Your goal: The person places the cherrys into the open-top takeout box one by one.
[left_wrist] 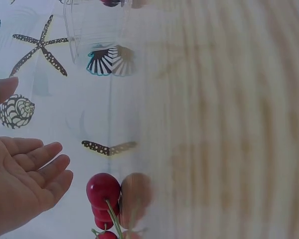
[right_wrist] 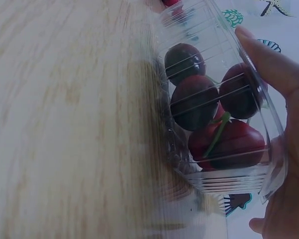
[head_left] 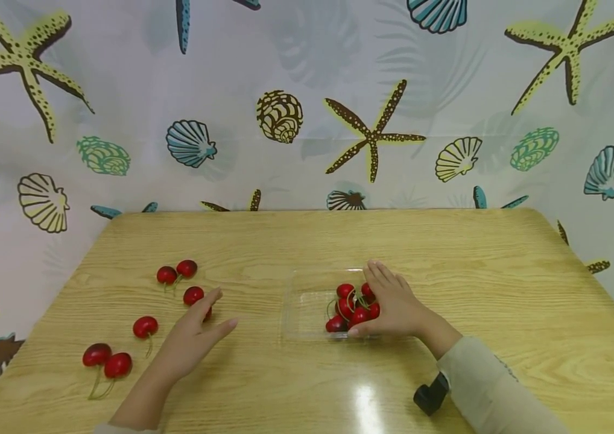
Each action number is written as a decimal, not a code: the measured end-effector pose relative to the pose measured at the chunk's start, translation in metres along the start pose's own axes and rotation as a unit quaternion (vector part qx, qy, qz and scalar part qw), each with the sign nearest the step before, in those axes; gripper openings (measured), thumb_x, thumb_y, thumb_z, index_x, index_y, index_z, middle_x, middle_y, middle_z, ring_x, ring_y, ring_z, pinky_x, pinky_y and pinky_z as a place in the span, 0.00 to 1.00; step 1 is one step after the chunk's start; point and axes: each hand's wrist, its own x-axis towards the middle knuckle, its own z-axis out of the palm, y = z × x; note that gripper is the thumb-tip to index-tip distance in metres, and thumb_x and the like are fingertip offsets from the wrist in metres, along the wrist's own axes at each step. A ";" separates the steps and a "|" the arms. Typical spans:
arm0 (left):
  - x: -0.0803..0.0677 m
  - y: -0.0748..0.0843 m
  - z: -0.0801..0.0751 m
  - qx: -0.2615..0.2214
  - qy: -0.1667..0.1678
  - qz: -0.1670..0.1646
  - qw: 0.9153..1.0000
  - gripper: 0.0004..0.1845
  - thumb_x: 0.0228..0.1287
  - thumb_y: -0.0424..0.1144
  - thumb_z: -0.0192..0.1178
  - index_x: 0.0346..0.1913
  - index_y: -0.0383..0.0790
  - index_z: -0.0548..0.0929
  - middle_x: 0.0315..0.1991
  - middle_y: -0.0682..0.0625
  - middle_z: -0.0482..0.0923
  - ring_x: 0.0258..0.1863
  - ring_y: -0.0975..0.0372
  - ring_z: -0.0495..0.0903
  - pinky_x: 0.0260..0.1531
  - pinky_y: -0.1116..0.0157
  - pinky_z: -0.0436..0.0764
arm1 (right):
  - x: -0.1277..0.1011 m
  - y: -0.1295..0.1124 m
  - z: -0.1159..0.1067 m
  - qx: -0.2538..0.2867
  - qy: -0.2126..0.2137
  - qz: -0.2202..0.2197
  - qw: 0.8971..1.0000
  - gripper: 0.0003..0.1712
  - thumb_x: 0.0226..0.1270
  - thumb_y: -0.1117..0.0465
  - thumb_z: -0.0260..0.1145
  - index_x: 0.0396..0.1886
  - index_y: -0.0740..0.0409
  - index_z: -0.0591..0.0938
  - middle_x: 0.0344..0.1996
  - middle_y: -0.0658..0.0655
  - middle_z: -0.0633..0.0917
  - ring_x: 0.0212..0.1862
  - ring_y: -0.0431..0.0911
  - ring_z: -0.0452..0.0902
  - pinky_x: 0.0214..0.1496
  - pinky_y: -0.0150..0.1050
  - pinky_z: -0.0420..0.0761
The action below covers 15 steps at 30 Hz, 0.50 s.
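A clear plastic box (head_left: 307,330) stands on the table with several red cherries (head_left: 345,307) in its right half, their green stems showing. My right hand (head_left: 394,304) spans the box's right end and grips it, thumb at the near rim and fingers at the far rim. In the right wrist view, dark cherries (right_wrist: 194,102) show through the ribbed wall beside that hand. My left hand (head_left: 190,337) hovers left of the box, thumb and fingers apart, holding nothing. Just beyond it lies a cherry (head_left: 193,295), with another partly hidden behind the fingers.
On the left of the wooden table (head_left: 263,386) lie a joined cherry pair (head_left: 117,365) near the front, a single cherry (head_left: 145,327) and a farther pair (head_left: 186,268). A patterned cloth (head_left: 231,163) with shells and starfish hangs behind. A black wrist device (head_left: 430,395) sits by the right sleeve.
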 end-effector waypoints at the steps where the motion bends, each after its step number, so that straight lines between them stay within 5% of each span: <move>1: -0.001 -0.001 -0.001 0.000 0.003 -0.005 1.000 0.40 0.57 0.57 0.49 0.65 0.35 0.51 0.63 0.39 0.52 0.60 0.44 0.51 0.52 0.45 0.52 | 0.000 0.000 0.000 0.001 0.000 0.000 1.000 0.66 0.37 0.28 0.60 0.65 0.66 0.46 0.66 0.61 0.43 0.65 0.52 0.32 0.59 0.56 0.39; 15: -0.010 -0.010 -0.015 -0.008 0.027 -0.043 0.999 0.42 0.57 0.57 0.49 0.64 0.29 0.49 0.63 0.35 0.49 0.60 0.42 0.48 0.53 0.45 0.51 | 0.001 -0.002 0.000 -0.002 0.002 0.000 1.000 0.66 0.36 0.27 0.59 0.65 0.67 0.46 0.65 0.61 0.44 0.65 0.53 0.33 0.59 0.55 0.40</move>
